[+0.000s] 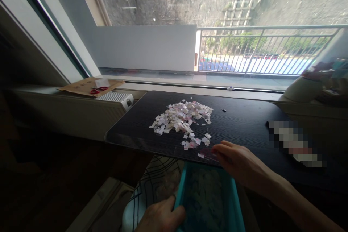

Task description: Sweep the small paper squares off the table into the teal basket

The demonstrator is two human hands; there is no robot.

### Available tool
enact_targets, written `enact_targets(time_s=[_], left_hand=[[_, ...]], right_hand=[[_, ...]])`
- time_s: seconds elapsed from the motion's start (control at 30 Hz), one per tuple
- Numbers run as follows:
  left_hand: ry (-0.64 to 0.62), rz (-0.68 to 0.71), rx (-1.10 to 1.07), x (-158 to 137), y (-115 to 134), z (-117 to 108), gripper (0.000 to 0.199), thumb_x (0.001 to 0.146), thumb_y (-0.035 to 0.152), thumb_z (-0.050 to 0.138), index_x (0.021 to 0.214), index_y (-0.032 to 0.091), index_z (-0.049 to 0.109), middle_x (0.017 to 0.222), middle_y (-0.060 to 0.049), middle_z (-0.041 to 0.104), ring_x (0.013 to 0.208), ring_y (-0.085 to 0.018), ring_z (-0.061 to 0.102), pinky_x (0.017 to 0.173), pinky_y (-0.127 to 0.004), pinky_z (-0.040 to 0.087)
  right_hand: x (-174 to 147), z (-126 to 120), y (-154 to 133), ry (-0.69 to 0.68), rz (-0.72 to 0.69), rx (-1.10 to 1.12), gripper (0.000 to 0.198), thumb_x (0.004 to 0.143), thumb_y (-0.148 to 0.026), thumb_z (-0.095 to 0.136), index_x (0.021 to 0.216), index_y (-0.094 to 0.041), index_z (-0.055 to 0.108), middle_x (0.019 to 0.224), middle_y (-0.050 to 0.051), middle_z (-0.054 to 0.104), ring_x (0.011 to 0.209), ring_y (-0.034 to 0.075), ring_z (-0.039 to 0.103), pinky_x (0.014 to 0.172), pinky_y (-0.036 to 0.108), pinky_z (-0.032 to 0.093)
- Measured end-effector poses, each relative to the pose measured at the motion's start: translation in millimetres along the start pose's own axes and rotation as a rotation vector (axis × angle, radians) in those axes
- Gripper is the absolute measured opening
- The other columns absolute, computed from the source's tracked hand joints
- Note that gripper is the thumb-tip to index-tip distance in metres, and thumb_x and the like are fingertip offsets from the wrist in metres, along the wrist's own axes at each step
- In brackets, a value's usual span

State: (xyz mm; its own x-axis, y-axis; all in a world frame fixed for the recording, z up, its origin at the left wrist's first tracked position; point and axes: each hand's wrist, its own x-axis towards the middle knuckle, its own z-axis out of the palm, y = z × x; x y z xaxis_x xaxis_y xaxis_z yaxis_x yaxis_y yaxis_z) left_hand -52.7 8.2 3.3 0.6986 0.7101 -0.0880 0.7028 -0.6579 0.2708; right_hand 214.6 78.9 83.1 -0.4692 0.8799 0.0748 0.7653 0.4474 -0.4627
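A teal plastic bin (pixel 236 203) with paper bits inside sits below the table's front edge. My left hand (pixel 161 214) is closed on the bin's left wall, thumb near the rim. Above its far right corner, my right hand (pixel 231 157) rests at the table edge, fingers bent and pressed together. A thin, see-through pinkish flat piece (pixel 208 154) shows at its fingertips; its kind is unclear. Beside that lies a small cluster of paper scraps (pixel 194 141). Farther back is a large heap of small cut paper pieces (pixel 181 116), mostly white with some pink.
The dark table (pixel 239 123) stands against a window sill. At its right lies a blurred-out object (pixel 295 143). Red-handled scissors (pixel 99 90) rest on a brown paper envelope (pixel 78 87) at left, near a white radiator (pixel 116 99). A small dark bit (pixel 224 110) lies on the tabletop.
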Motion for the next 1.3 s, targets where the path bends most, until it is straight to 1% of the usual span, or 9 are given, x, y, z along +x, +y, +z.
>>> enact_targets(time_s=[0.1,0.27,0.37,0.53,0.67,0.8,0.97,1.1,1.3], left_hand=[[0.005,-0.039,-0.008,-2.3,-0.8,0.7,0.015,0.082,0.024,0.059,0.078,0.021,0.044,0.078,0.000,0.051,0.064,-0.016,0.055,0.050,-0.024,0.030],[-0.018,-0.081,-0.018,-0.6,-1.1,3.8,0.013,0.081,0.020,0.060,0.079,0.022,0.046,0.080,0.001,0.053,0.066,-0.015,0.056,0.051,-0.023,0.031],[-0.026,-0.086,-0.005,-0.9,-2.0,5.0,0.015,0.083,0.026,0.060,0.079,0.022,0.046,0.079,0.001,0.053,0.065,-0.015,0.056,0.052,-0.023,0.032],[-0.017,-0.076,-0.019,-1.2,-2.0,6.9,0.013,0.080,0.021,0.059,0.080,0.022,0.046,0.080,0.001,0.052,0.066,-0.015,0.056,0.052,-0.023,0.032],[-0.050,-0.109,-0.012,4.4,-2.4,14.9,0.016,0.076,0.023,0.063,0.079,0.022,0.047,0.078,0.002,0.052,0.064,-0.015,0.055,0.050,-0.024,0.030],[-0.109,-0.150,0.010,6.1,-4.0,19.1,0.017,0.073,0.023,0.063,0.076,0.021,0.047,0.075,0.002,0.051,0.062,-0.015,0.053,0.047,-0.024,0.026],[-0.031,-0.063,-0.022,0.9,-2.3,6.2,0.015,0.079,0.025,0.060,0.083,0.022,0.046,0.081,0.001,0.052,0.066,-0.015,0.055,0.052,-0.023,0.032],[-0.042,-0.079,-0.024,3.3,-1.1,6.2,0.014,0.079,0.024,0.060,0.081,0.022,0.047,0.080,0.001,0.053,0.065,-0.016,0.056,0.051,-0.023,0.033],[-0.056,-0.115,0.006,9.2,8.9,11.2,0.017,0.078,0.028,0.065,0.076,0.021,0.049,0.075,0.001,0.053,0.061,-0.017,0.056,0.047,-0.024,0.030]], right_hand=[[-5.8,-3.5,-4.8,-0.061,-0.041,0.036,0.024,0.089,-0.016,0.040,0.095,-0.022,0.063,0.083,0.001,0.059,0.067,0.011,0.054,0.061,0.022,0.038],[13.8,-4.1,0.4,0.069,0.026,-0.054,0.026,0.089,-0.018,0.039,0.101,-0.019,0.062,0.091,0.004,0.061,0.071,0.013,0.057,0.063,0.024,0.039],[23.3,-2.3,4.8,0.071,0.047,-0.092,0.027,0.090,-0.020,0.037,0.100,-0.018,0.062,0.092,0.005,0.062,0.073,0.014,0.058,0.062,0.024,0.039],[11.3,-7.0,1.6,0.035,0.102,-0.149,0.024,0.089,-0.021,0.039,0.088,-0.020,0.062,0.084,0.003,0.062,0.069,0.014,0.057,0.061,0.025,0.036],[8.0,-9.4,-2.1,0.049,0.125,-0.134,0.023,0.088,-0.020,0.039,0.089,-0.021,0.062,0.085,0.003,0.063,0.073,0.015,0.058,0.063,0.025,0.037],[4.2,-6.5,-10.3,-0.006,0.088,-0.068,0.022,0.087,-0.018,0.040,0.087,-0.021,0.062,0.082,0.002,0.061,0.069,0.013,0.056,0.061,0.024,0.036],[-4.8,-6.5,-18.4,-0.050,0.017,0.010,0.022,0.086,-0.015,0.041,0.081,-0.020,0.061,0.076,0.000,0.060,0.065,0.011,0.054,0.059,0.022,0.037],[12.6,-2.4,-11.2,0.072,0.053,0.019,0.024,0.089,-0.018,0.040,0.095,-0.019,0.063,0.089,0.004,0.063,0.074,0.014,0.058,0.065,0.024,0.040],[44.3,12.3,-10.4,0.081,0.048,0.026,0.028,0.089,-0.021,0.039,0.101,-0.016,0.063,0.096,0.007,0.064,0.082,0.016,0.059,0.070,0.024,0.041]])
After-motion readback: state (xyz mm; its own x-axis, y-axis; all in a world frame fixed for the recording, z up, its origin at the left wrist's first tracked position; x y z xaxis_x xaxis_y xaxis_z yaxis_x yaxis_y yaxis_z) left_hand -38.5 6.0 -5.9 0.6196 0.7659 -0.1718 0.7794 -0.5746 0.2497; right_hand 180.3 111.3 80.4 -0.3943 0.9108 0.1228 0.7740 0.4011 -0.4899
